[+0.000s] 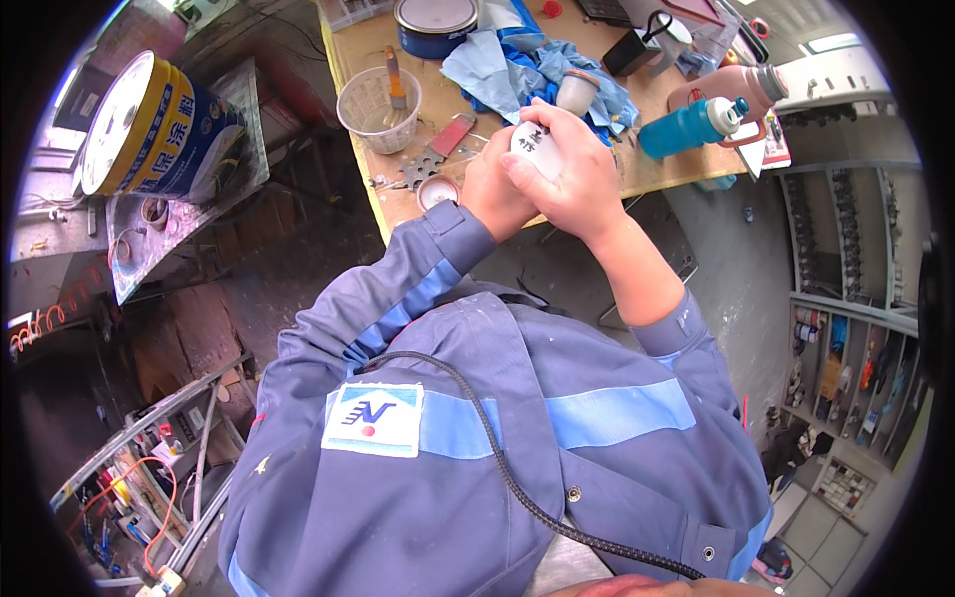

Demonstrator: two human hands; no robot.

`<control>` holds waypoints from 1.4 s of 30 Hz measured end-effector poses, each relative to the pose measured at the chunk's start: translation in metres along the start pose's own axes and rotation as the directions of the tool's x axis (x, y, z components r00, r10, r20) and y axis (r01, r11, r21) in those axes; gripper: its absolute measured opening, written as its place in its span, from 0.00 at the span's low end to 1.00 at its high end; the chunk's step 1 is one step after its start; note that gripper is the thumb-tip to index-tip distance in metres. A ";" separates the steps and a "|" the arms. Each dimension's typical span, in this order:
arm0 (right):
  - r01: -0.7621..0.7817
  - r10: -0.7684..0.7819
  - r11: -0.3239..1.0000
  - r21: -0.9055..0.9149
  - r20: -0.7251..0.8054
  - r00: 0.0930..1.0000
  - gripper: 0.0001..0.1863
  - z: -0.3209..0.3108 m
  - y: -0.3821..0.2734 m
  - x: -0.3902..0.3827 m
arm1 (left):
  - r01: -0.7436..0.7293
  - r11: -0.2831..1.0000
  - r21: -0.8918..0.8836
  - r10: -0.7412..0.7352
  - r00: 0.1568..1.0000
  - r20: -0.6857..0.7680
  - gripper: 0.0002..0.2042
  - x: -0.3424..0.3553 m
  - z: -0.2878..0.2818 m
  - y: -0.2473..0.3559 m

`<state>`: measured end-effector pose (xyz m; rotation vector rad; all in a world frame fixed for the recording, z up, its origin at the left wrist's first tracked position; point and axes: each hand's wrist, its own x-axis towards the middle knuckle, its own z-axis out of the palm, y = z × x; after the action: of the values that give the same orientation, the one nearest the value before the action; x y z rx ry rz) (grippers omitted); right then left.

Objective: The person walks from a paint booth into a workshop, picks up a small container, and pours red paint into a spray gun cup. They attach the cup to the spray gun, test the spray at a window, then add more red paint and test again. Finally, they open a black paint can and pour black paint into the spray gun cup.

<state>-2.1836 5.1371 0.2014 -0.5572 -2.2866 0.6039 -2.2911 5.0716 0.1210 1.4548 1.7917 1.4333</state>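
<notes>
Both hands meet at the table's near edge around a small white round jar or lid (537, 152) with dark handwritten marks. My right hand (582, 174) wraps it from the right, thumb across its face. From the other side my left hand (494, 187) closes on it, its fingers partly hidden behind the right hand. A small round lid with a pale inside (438, 192) lies just left of my left wrist. Beyond my fingers, another whitish jar (577, 93) rests on crumpled blue cloths (487, 70).
On the wooden table (353, 40) are a clear tub (378, 111) with a brush (395, 80), a red-handled scraper (453, 134), a blue paint can (436, 28), a teal bottle (686, 127) and a pink flask (761, 85). A large paint bucket (164, 124) stands left; shelves (846, 229) line the right.
</notes>
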 end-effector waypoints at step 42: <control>0.232 -0.021 0.960 -0.156 0.786 0.617 0.36 -0.008 0.085 0.010 | -0.087 0.935 0.345 0.087 0.996 0.017 0.29 -0.013 0.039 -0.081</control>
<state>-2.1661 5.2128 0.1640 -0.2352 -3.2459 0.5564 -2.2916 5.0840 0.0312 1.7235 2.0812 1.1966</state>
